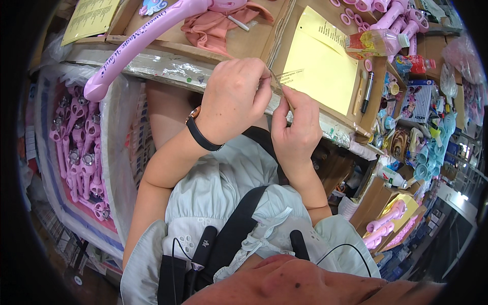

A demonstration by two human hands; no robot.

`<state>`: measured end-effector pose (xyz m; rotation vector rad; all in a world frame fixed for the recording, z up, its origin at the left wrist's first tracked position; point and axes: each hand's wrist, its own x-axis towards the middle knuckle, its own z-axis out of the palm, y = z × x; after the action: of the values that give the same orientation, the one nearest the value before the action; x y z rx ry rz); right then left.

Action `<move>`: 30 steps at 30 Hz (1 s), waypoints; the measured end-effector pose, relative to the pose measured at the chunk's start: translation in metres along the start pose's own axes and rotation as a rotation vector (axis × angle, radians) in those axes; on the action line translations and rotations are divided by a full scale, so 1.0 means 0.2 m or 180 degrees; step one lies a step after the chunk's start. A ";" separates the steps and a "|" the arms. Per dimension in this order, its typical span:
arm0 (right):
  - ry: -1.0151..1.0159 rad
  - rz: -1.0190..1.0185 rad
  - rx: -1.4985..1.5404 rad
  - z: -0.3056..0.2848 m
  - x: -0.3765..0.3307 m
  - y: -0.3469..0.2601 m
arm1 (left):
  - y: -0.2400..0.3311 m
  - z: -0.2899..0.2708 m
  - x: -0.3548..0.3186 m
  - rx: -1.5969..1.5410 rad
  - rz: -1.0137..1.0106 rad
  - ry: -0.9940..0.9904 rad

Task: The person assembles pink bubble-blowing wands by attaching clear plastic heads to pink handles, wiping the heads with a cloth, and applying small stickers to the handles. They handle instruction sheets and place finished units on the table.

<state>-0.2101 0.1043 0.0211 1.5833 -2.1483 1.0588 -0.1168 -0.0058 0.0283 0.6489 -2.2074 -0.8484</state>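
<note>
Left hand (235, 96) and right hand (294, 122) close together at the table (168, 63) edge, fingertips pinched on a small clear strip (278, 84) with a label. Black watch (201, 133) on left wrist. Yellow paper (321, 66) just beyond; long pink toy (142, 38) upper left; bin of pink toys (81, 152) below.

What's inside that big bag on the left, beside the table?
The clear plastic bag is packed with pink toy parts, stacked in rows, many with small silvery round pieces. How deep the pile goes is hidden by the top layers, and the bag's near side is covered by the left arm.
</note>
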 end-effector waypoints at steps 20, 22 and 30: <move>-0.0293 0.1231 0.1435 -0.06 0.04 -0.02 | 0.00 -0.01 -0.01 -0.1027 -0.0747 -0.0264; -0.0375 0.2056 0.2310 -0.09 0.04 -0.02 | 0.00 -0.01 -0.01 -0.1036 -0.0800 -0.0315; 0.0529 0.1240 0.2422 -0.15 -0.08 0.18 | -0.03 -0.03 -0.01 -0.1606 -0.1160 -0.0501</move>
<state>-0.2422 0.1416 0.0185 1.2520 -2.0985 2.2455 -0.1089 -0.0111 0.0268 0.7567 -1.9105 -1.6233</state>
